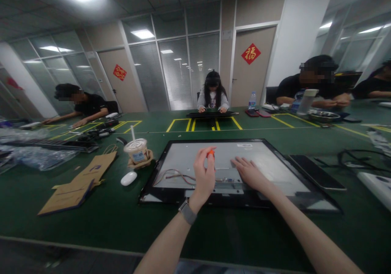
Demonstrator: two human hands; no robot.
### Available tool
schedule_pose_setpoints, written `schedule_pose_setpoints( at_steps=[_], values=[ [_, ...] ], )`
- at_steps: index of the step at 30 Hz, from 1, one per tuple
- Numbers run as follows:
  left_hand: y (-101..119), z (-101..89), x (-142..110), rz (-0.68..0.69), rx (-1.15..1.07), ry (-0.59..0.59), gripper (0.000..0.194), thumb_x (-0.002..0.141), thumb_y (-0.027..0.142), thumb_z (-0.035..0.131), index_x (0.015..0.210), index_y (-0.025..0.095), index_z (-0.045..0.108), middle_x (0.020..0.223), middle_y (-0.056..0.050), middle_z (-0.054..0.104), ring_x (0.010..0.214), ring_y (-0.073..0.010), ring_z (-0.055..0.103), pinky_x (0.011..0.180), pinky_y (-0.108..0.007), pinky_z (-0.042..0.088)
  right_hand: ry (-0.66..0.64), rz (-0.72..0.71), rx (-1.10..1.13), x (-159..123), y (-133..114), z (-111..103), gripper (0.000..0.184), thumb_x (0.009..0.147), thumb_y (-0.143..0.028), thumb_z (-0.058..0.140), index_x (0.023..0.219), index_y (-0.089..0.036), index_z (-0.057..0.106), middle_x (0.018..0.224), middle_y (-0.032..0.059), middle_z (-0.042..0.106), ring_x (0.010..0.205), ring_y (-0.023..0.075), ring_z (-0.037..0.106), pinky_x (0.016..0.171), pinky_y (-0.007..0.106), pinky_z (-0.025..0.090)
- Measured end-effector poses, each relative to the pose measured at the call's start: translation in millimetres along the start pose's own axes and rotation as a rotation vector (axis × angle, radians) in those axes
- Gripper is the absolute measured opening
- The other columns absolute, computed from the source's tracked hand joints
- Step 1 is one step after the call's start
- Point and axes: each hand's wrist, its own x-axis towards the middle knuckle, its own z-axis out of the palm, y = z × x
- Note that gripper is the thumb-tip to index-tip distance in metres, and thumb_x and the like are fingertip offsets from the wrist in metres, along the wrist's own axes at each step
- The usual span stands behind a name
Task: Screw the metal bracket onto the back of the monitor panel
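Observation:
A display panel (189,153) with a silver-grey back and a black frame lies flat on the green table in front of me. My left hand (204,172), with a watch on its wrist, is closed around an orange-handled screwdriver (210,154) above the middle of the panel. Most of the screwdriver is hidden by my fingers. On the panel's back to the right, my right hand (249,173) rests with its fingers stretched out. Between the hands sits a small circuit board (229,180) on a metal plate. Thin cables (177,175) run from there to the left.
Left of the panel are a drink cup (136,149) in a cardboard holder, a white mouse (128,178) and a brown paper bag (82,180). A dark flat slab (316,172) and black cables (360,157) lie to the right. Several people sit across the table.

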Motion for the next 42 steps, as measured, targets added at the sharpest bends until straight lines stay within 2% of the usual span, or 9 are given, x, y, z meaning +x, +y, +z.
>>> schedule_pose_setpoints(
  at_steps=[3, 8, 13, 17, 20, 24, 29, 36, 42],
  values=[
    [-1.6, 0.4, 0.1, 0.028, 0.059, 0.017, 0.026, 0.098, 0.023, 0.045, 0.109, 0.019, 0.068, 0.096, -0.006, 0.060, 0.084, -0.0173, 0.057, 0.078, -0.029, 0.047, 0.007, 0.001, 0.010, 0.1, 0.4, 0.3, 0.052, 0.099, -0.022, 0.028, 0.147, -0.022, 0.046, 0.154, 0.0141, 0.043, 0.140, 0.0328, 0.042, 0.110, 0.058, 0.035],
    [-2.4, 2.3, 1.6, 0.094, 0.136, 0.056, 0.015, 0.092, 0.026, 0.058, 0.098, 0.021, 0.071, 0.091, -0.004, 0.054, 0.080, -0.0168, 0.054, 0.078, -0.030, 0.047, 0.012, 0.001, -0.003, 0.3, 1.1, 1.8, 0.052, 0.099, -0.021, 0.029, 0.147, -0.024, 0.046, 0.154, 0.0126, 0.044, 0.140, 0.0318, 0.042, 0.110, 0.056, 0.036],
    [-1.9, 3.2, 2.0, 0.100, 0.143, 0.063, 0.010, 0.088, 0.027, 0.065, 0.093, 0.021, 0.072, 0.086, -0.003, 0.050, 0.077, -0.0166, 0.051, 0.078, -0.031, 0.048, -0.002, -0.017, -0.019, -1.4, -1.7, -3.2, 0.053, 0.098, -0.018, 0.027, 0.148, -0.019, 0.045, 0.154, 0.0149, 0.043, 0.139, 0.0341, 0.042, 0.109, 0.057, 0.037],
    [-4.5, 3.8, 0.5, 0.071, 0.118, 0.046, 0.017, 0.093, 0.029, 0.060, 0.103, 0.020, 0.069, 0.093, -0.005, 0.056, 0.082, -0.0177, 0.054, 0.081, -0.031, 0.048, -0.012, -0.020, -0.008, -2.0, -2.9, -6.1, 0.054, 0.099, -0.019, 0.024, 0.148, -0.018, 0.046, 0.154, 0.0162, 0.043, 0.139, 0.0351, 0.042, 0.108, 0.058, 0.038],
    [-6.8, 4.5, -1.1, 0.019, 0.044, 0.013, 0.025, 0.099, 0.030, 0.049, 0.116, 0.020, 0.064, 0.099, -0.007, 0.062, 0.088, -0.0181, 0.058, 0.084, -0.032, 0.048, -0.001, -0.010, 0.005, -1.4, -1.8, -4.9, 0.053, 0.099, -0.021, 0.024, 0.147, -0.020, 0.046, 0.154, 0.0150, 0.043, 0.139, 0.0338, 0.042, 0.109, 0.057, 0.036],
    [-6.5, 4.8, -1.4, -0.006, -0.029, -0.062, 0.031, 0.103, 0.029, 0.036, 0.115, 0.020, 0.064, 0.102, -0.008, 0.065, 0.093, -0.0181, 0.060, 0.086, -0.032, 0.048, -0.010, -0.012, 0.004, -0.8, -1.5, -4.1, 0.053, 0.100, -0.023, 0.024, 0.147, -0.020, 0.047, 0.154, 0.0146, 0.043, 0.140, 0.0336, 0.042, 0.109, 0.057, 0.036],
    [-3.5, 4.9, 0.6, 0.087, 0.065, -0.075, 0.017, 0.090, 0.028, 0.063, 0.104, 0.022, 0.070, 0.090, -0.003, 0.055, 0.079, -0.0157, 0.055, 0.075, -0.029, 0.049, -0.018, 0.005, 0.011, -2.2, -3.5, -6.3, 0.052, 0.099, -0.021, 0.027, 0.148, -0.020, 0.046, 0.155, 0.0145, 0.042, 0.141, 0.0335, 0.041, 0.110, 0.056, 0.035],
    [-3.5, 0.7, 5.0, 0.045, 0.052, 0.023, 0.023, 0.094, 0.028, 0.057, 0.114, 0.022, 0.068, 0.092, -0.003, 0.054, 0.075, -0.0125, 0.057, 0.070, -0.025, 0.052, -0.016, 0.006, 0.004, -1.8, -2.6, -5.3, 0.051, 0.100, -0.023, 0.027, 0.147, -0.022, 0.047, 0.154, 0.0131, 0.043, 0.141, 0.0328, 0.040, 0.110, 0.055, 0.036],
    [-6.7, 3.6, 1.4, 0.007, -0.043, 0.059, 0.024, 0.092, 0.031, 0.062, 0.113, 0.021, 0.067, 0.095, -0.003, 0.060, 0.082, -0.0134, 0.062, 0.073, -0.025, 0.056, -0.013, -0.008, 0.000, -1.0, -2.2, -5.2, 0.052, 0.100, -0.023, 0.025, 0.148, -0.020, 0.046, 0.154, 0.0149, 0.043, 0.140, 0.0338, 0.042, 0.109, 0.057, 0.037]
  ],
)
